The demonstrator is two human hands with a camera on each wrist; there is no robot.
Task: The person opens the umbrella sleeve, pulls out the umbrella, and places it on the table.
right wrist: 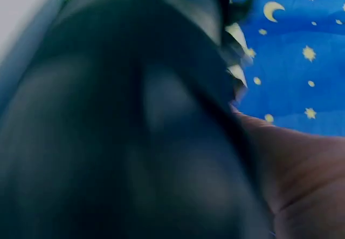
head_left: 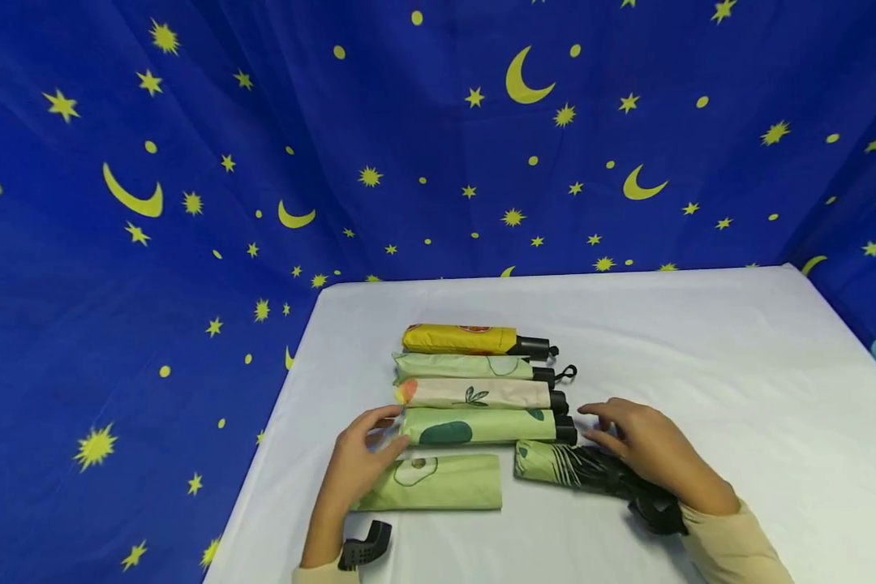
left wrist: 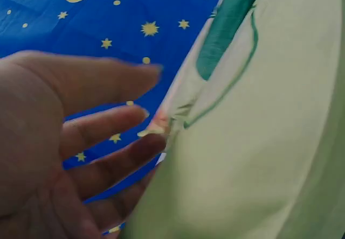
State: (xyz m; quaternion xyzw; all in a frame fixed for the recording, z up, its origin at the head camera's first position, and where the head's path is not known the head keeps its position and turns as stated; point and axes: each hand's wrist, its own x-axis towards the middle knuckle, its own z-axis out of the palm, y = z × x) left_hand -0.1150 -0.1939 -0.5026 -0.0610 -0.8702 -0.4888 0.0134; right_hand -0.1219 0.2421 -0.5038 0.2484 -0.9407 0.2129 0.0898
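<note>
Several folded umbrellas lie side by side in the head view. The nearest of this row is a green umbrella [head_left: 496, 427] with dark green patches; behind it are a cream umbrella [head_left: 500, 394], a pale green one [head_left: 467, 367] and a yellow one [head_left: 460, 339]. My left hand [head_left: 361, 454] has its fingers spread at the patched umbrella's left end. Below lies a pale green avocado-print sleeve [head_left: 453, 484], partly behind that hand. My right hand [head_left: 650, 446], fingers loosely bent, is beside the black handle ends, over a green-and-black umbrella [head_left: 577, 468] lying at a slant.
A white cloth [head_left: 737, 365] covers the table. Blue curtains [head_left: 438, 162] with yellow moons and stars hang behind it and at both sides. A black wrist mount [head_left: 365, 547] shows at the left wrist, and a dark blurred shape fills much of the right wrist view.
</note>
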